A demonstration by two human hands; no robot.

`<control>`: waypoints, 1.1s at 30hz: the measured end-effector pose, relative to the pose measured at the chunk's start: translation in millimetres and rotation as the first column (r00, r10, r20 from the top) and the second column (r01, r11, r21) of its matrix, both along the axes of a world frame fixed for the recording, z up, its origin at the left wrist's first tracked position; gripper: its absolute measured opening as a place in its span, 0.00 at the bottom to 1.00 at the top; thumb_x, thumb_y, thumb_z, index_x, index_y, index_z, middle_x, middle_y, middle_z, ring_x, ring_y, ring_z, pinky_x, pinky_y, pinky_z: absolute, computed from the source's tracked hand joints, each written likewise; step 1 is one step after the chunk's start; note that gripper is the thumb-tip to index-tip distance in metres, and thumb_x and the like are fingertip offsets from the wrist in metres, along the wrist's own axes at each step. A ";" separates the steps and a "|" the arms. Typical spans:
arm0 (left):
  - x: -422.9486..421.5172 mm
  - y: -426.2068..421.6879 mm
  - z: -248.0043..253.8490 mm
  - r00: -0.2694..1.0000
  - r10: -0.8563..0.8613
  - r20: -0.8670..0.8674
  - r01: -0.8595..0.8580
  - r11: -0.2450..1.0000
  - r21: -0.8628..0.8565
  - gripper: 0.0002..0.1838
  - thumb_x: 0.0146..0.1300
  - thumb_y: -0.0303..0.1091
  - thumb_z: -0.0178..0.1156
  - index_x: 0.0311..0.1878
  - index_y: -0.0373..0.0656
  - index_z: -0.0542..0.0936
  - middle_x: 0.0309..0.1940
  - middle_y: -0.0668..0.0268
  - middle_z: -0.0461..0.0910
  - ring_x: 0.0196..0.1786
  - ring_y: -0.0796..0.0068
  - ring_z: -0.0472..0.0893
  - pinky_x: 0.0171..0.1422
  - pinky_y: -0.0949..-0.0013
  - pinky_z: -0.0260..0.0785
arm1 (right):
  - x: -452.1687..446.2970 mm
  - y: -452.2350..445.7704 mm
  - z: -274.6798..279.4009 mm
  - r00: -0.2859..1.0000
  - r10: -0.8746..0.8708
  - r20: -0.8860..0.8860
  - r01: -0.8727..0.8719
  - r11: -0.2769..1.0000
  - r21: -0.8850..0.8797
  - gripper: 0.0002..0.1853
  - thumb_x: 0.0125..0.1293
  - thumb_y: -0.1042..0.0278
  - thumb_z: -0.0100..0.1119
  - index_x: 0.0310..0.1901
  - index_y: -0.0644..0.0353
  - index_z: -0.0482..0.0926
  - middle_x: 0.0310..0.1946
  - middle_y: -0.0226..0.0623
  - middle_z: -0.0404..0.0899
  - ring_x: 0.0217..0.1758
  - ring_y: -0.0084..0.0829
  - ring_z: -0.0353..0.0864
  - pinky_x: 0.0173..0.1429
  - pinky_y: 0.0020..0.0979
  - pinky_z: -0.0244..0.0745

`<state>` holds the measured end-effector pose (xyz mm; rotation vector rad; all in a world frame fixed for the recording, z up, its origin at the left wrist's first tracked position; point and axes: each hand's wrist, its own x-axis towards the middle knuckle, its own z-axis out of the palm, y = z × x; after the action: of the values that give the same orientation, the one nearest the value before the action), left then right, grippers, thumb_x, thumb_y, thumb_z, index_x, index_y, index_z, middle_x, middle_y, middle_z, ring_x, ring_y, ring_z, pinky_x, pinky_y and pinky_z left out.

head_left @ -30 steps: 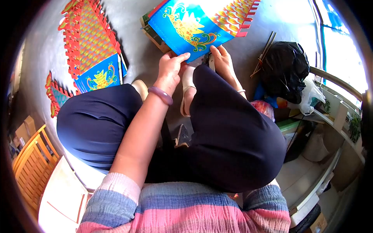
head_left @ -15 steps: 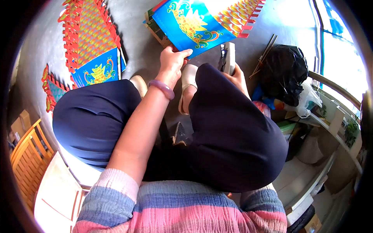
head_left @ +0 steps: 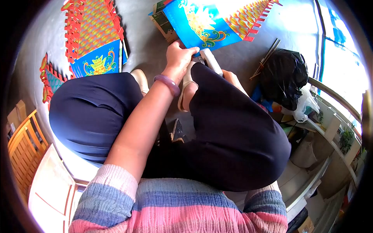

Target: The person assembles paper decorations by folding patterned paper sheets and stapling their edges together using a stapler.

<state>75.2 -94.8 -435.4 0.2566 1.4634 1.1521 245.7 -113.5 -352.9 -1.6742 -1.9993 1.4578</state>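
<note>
My left hand (head_left: 179,58) is closed on the lower corner of a blue printed card piece (head_left: 200,25) with a yellow crown-like pattern and a scaled, red-fringed part reaching to the right. In my right hand (head_left: 232,79), partly hidden behind my knee, is a white stapler (head_left: 211,62). Its front end meets the card's bottom edge beside my left thumb; whether it is around the edge or just against it, I cannot tell. Left of my feet lie similar blue-and-scaled pieces (head_left: 97,33), stacked on the floor.
A smaller teal piece with red fringe (head_left: 54,81) lies at the far left. Behind the held card is a cardboard box (head_left: 165,25). To the right are thin sticks (head_left: 266,58), a black plastic bag (head_left: 283,77) and a white bag (head_left: 305,105). A wooden chair (head_left: 23,151) stands lower left.
The stapler has moved left and tilted, from upright beside the card to its lower edge. My left hand and the card have shifted slightly right.
</note>
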 end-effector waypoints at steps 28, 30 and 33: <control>-25.1 10.9 -17.3 0.902 -0.293 -0.316 0.265 0.956 -0.127 0.17 0.53 0.39 0.69 0.42 0.38 0.81 0.34 0.64 0.82 0.36 0.73 0.79 0.42 0.70 0.70 | 23.7 -1.0 -84.9 0.997 -0.018 0.074 0.029 0.989 -0.147 0.11 0.59 0.69 0.56 0.41 0.65 0.78 0.35 0.58 0.80 0.46 0.48 0.81 0.43 0.40 0.73; -39.4 18.6 -18.9 0.885 -0.200 -0.421 0.196 0.979 -0.052 0.19 0.51 0.39 0.71 0.43 0.37 0.81 0.37 0.61 0.83 0.34 0.69 0.81 0.45 0.66 0.72 | 29.7 -5.8 -81.3 0.999 0.003 0.034 0.001 0.992 -0.126 0.11 0.59 0.69 0.56 0.42 0.64 0.78 0.35 0.57 0.80 0.45 0.48 0.81 0.44 0.41 0.73; -49.9 42.0 -10.9 0.970 0.211 0.118 -0.228 0.961 0.157 0.20 0.53 0.37 0.69 0.46 0.34 0.79 0.40 0.62 0.82 0.41 0.74 0.79 0.48 0.71 0.70 | 27.1 -10.7 -55.7 0.990 0.087 0.108 -0.075 0.991 -0.112 0.12 0.59 0.67 0.56 0.44 0.62 0.78 0.36 0.54 0.80 0.47 0.49 0.80 0.47 0.41 0.73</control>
<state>25.3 -52.8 -446.3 0.1531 1.3310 1.4523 272.9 -124.2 -408.6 -1.7746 -2.1047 1.5570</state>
